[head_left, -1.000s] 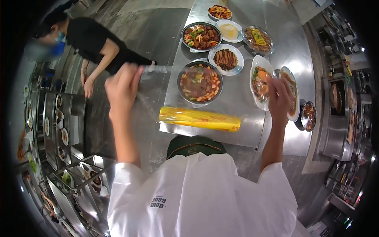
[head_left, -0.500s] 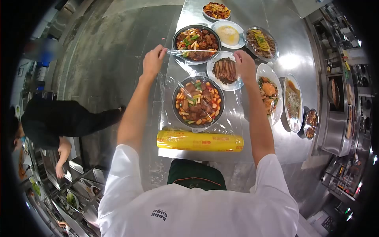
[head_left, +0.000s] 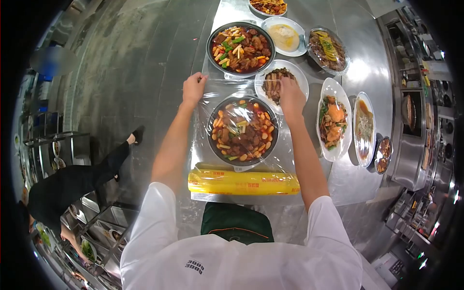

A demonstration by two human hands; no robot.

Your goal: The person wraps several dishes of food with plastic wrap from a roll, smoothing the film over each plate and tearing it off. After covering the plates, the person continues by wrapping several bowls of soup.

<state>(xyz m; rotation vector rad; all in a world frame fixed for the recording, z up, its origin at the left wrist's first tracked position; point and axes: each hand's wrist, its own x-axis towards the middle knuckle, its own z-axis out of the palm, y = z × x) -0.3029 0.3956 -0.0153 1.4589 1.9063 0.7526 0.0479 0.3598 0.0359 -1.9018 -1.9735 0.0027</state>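
Clear plastic wrap (head_left: 199, 130) stretches from a yellow roll (head_left: 241, 182) near the table's front edge up over a black pan of stewed meat and beans (head_left: 241, 133). At the wrap's far left corner, my left hand (head_left: 194, 90) is closed on the film. My right hand (head_left: 292, 99) pinches the far right corner, in front of a white plate of sliced meat (head_left: 300, 77), part of which it hides. Beyond the film's far edge sits a second black pan of meat stew (head_left: 241, 48), uncovered.
Farther back are a white plate with pale food (head_left: 285, 37) and a lemon-topped dish (head_left: 327, 50). Oval plates of food (head_left: 334, 121), (head_left: 364, 128) stand to the right on the steel table (head_left: 348, 181). A person in black (head_left: 72, 188) bends over shelves at left.
Both hands have come down toward me, lowering the film's far edge from the far pan to just behind the near pan. The person at left has moved farther down and bent over.
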